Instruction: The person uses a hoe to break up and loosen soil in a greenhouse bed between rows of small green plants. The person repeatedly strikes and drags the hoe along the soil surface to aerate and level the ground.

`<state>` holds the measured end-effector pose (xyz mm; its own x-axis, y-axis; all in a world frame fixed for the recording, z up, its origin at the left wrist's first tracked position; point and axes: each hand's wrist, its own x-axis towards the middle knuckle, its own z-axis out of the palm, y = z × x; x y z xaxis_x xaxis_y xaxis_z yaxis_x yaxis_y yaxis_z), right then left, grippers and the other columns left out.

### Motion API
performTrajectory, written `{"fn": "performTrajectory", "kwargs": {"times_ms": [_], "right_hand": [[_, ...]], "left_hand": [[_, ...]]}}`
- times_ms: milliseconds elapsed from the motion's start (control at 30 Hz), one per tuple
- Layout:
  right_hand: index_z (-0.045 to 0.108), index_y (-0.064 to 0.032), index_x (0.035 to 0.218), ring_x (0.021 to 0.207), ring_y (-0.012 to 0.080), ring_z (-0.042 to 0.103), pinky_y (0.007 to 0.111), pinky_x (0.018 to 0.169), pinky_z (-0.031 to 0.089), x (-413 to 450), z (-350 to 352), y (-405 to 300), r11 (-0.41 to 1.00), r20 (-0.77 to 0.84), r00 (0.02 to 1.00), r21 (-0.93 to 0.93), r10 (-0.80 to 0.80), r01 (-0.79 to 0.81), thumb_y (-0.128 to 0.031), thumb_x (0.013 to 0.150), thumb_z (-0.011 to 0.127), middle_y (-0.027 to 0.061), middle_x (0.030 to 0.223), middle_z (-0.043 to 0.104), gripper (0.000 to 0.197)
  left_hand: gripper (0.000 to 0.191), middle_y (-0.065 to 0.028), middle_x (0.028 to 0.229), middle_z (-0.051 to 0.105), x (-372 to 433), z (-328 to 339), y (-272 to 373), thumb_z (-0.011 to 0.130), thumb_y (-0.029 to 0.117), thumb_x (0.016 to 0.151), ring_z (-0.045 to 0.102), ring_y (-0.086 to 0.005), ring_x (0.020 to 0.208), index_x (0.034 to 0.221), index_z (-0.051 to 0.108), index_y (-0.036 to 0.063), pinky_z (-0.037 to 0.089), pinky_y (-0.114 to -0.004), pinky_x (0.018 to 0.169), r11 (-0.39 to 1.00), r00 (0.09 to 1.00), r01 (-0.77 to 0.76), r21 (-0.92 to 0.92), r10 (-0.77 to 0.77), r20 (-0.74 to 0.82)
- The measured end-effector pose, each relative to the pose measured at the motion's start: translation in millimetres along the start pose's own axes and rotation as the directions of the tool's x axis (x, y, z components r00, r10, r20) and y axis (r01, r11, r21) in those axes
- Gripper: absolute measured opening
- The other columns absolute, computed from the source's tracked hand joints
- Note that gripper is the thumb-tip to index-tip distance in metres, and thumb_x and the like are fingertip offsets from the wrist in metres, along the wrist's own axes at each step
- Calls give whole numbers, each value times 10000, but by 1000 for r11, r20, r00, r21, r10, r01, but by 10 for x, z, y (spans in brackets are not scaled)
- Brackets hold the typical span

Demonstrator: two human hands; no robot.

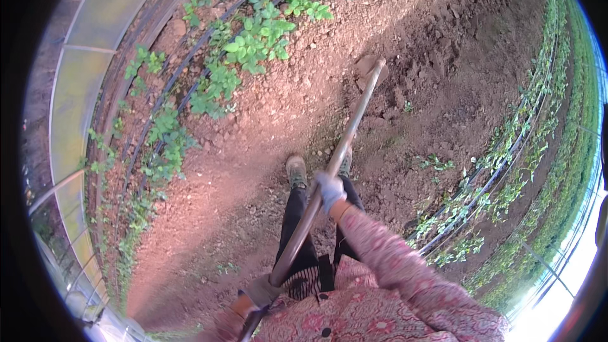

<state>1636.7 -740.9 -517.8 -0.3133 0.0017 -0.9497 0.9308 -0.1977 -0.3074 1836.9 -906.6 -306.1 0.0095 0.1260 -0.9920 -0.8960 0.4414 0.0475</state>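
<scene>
Both of my hands grip the long wooden handle [304, 223] of a hoe, which runs from my waist forward to the ground. Farther up the shaft, in front of my legs, is my right hand [330, 190] in a light glove. My left hand [261, 290], also gloved, wraps the handle lower down, close to my left hip. At the far end the hoe's metal blade [368, 67] meets the soil; whether its edge is sunk in cannot be told. Beside the blade lies dark, loosened soil [439, 42].
Leafy green plants [259, 40] grow along black drip hoses [190, 52] on the left. More plant rows [517, 147] with hoses curve along the right. My shoes [296, 171] stand on the bare dirt path [199, 218]. A translucent greenhouse side panel [78, 104] bounds the far left.
</scene>
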Motion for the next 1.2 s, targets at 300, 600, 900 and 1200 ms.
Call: {"fn": "performTrajectory", "kwargs": {"times_ms": [300, 600, 900, 1200], "right_hand": [[520, -75, 777, 509, 257, 528, 401, 498, 465, 777, -401, -1601, 995, 110, 990, 34, 90, -94, -280, 760, 595, 87, 616, 544, 219], [541, -34, 755, 492, 289, 547, 407, 487, 492, -409, -978, 169, 934, 150, 950, 193, 274, -300, -171, 770, 570, 137, 586, 546, 141], [517, -128, 634, 489, 180, 523, 336, 490, 481, -769, -1231, -2697, 646, 187, 619, 220, -763, 730, -251, 797, 607, 44, 532, 516, 224], [485, -139, 658, 465, 199, 468, 352, 469, 431, -382, -878, -2170, 818, -113, 823, 95, -557, 567, -229, 693, 665, 19, 545, 484, 204]], "left_hand": [[485, -71, 640, 563, -724, -487, 1485, 636, 430, 749, 577, -227, 609, 972, 502, 21, 478, -352, 618, 962, 949, -272, 13, 266, 171], [393, -142, 961, 638, 171, 1021, -1067, 569, 394, 746, 614, -308, 917, 1035, 562, 127, 471, -423, 776, 855, 955, 293, 428, -246, -163], [282, -124, 706, 635, 1190, -84, 1527, 541, 383, 769, 629, -335, 677, 892, 578, 132, 499, -426, 640, 779, 799, -320, 540, 528, -288], [290, -174, 726, 624, 995, -230, 1367, 546, 322, 789, 623, -361, 699, 955, 524, 85, 489, -454, 627, 763, 744, -529, 372, 627, -231]]}}
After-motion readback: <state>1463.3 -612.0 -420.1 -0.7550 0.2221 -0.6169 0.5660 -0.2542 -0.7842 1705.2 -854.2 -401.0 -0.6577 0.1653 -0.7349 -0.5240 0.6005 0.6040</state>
